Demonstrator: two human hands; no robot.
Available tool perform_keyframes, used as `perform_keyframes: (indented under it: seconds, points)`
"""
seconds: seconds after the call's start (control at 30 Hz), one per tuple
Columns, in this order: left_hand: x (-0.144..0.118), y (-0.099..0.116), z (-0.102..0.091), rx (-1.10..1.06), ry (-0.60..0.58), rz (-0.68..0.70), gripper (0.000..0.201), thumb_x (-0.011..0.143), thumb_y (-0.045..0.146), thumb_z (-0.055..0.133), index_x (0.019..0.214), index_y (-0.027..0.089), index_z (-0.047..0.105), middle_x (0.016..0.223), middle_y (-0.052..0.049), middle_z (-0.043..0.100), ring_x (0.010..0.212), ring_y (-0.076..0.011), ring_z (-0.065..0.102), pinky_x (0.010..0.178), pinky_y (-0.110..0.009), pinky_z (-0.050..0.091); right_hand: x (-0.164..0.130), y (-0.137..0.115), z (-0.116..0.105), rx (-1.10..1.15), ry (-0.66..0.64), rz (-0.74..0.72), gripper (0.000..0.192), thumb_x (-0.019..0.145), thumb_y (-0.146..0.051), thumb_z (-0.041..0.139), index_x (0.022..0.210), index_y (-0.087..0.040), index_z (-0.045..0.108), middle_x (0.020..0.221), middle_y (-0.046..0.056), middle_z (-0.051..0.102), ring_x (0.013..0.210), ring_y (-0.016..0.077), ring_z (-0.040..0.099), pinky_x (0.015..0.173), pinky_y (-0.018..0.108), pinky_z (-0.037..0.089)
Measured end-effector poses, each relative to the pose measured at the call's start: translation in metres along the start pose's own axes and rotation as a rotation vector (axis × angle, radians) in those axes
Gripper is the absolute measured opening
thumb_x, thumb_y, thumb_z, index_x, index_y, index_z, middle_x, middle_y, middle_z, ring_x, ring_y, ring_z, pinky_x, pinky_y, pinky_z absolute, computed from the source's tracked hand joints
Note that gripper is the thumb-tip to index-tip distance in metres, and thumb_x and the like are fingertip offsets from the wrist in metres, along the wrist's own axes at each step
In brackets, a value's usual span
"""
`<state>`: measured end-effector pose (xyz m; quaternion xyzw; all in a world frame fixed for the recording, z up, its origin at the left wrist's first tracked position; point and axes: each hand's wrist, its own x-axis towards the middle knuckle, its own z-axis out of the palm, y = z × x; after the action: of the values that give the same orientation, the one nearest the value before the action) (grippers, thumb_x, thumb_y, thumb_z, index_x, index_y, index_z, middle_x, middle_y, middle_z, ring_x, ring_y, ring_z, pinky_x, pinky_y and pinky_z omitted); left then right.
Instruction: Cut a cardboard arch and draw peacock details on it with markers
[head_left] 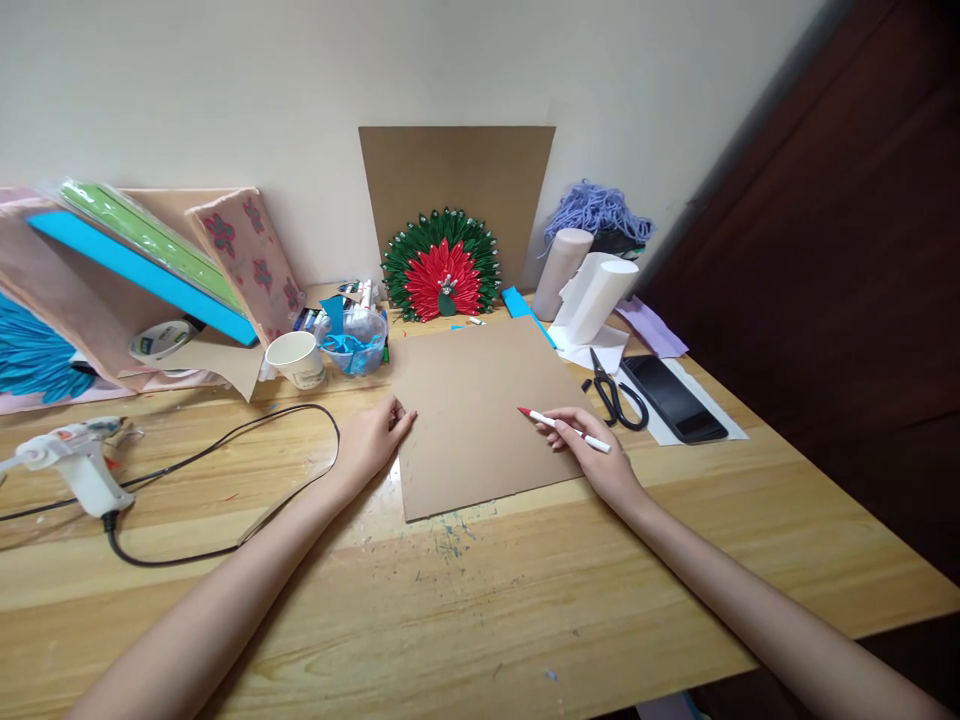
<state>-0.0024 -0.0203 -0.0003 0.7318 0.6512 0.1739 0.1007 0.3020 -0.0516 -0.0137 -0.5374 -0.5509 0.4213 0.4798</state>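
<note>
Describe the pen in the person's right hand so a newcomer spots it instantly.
Start at the flat brown cardboard sheet on the wooden table. At its right edge, the right hand holds a slim white pen with a red cap, tip over the cardboard. Unlike the black scissors nearby, it is held.

A wooden table (pixel 525 590) carried everything. A brown cardboard sheet (pixel 480 410) lay flat at its middle. To the left sat a glue gun (pixel 71 460) with its black cord (pixel 225 480) looped across the wood. Farther back stood a paper cup (pixel 296 358) and a plastic tub (pixel 354 342). At the right lay black scissors (pixel 615 395) and a phone (pixel 673 397).
</note>
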Motion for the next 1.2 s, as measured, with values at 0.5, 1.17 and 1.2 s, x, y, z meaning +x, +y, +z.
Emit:
perform_keyframes:
  seconds: [0.5, 1.17, 1.2]
  points:
    - [0.001, -0.001, 0.001, 0.016, 0.008, 0.009, 0.028, 0.085, 0.046, 0.043, 0.079, 0.022, 0.054, 0.073, -0.001, 0.066, 0.067, -0.0188, 0.058, 0.055, -0.026, 0.030, -0.025, -0.001, -0.026, 0.011, -0.007, 0.053, 0.021, 0.083, -0.037, 0.053, 0.090, -0.018, 0.057, 0.085, 0.006, 0.065, 0.073, 0.0156, 0.059, 0.068, 0.030, 0.048]
    - [0.002, 0.000, -0.001, 0.020, -0.018, 0.004, 0.031, 0.086, 0.049, 0.040, 0.080, 0.022, 0.055, 0.071, -0.001, 0.064, 0.065, -0.0188, 0.057, 0.054, -0.026, 0.030, -0.053, 0.007, -0.053, 0.034, -0.034, 0.108, 0.018, 0.084, -0.036, 0.047, 0.086, -0.020, 0.056, 0.079, 0.006, 0.065, 0.075, 0.0192, 0.059, 0.069, 0.031, 0.047]
    - [0.002, 0.000, -0.001, 0.026, -0.018, 0.005, 0.031, 0.086, 0.049, 0.040, 0.080, 0.022, 0.055, 0.072, -0.001, 0.065, 0.065, -0.0188, 0.057, 0.054, -0.026, 0.030, -0.055, 0.007, -0.054, 0.035, -0.032, 0.107, 0.018, 0.084, -0.035, 0.047, 0.086, -0.020, 0.056, 0.078, 0.006, 0.064, 0.074, 0.0194, 0.059, 0.069, 0.032, 0.047]
